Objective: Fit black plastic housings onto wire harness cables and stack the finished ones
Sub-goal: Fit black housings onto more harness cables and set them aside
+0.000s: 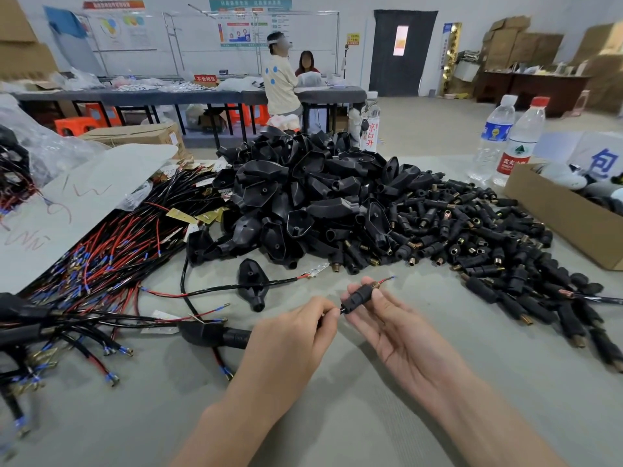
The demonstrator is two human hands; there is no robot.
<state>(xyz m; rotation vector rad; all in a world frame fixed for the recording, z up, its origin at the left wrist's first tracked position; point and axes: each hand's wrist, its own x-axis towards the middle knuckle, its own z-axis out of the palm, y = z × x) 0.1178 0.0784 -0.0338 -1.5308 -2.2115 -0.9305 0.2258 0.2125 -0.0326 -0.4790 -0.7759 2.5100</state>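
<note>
Grey table point(522, 399) carries a central heap of black housings point(303, 197), small black sleeves point(472, 237) spread right, red-black cables point(101, 257) left, one loose housing point(253, 278) in front, cardboard box point(556, 220) and two water bottles point(505, 139) far right.

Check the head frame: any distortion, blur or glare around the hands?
Head view: wide-angle bending tilts the bottles; soft even light, little glare; left hand on the cable, right hand on the housing, both sharp; wire ends at left edge smeared.

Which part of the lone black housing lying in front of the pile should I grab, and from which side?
Probably pinch the lone housing by its narrow tubular neck, coming from the near side: the neck points toward you, clear of the pile, while a cable crosses its wide body.
</note>
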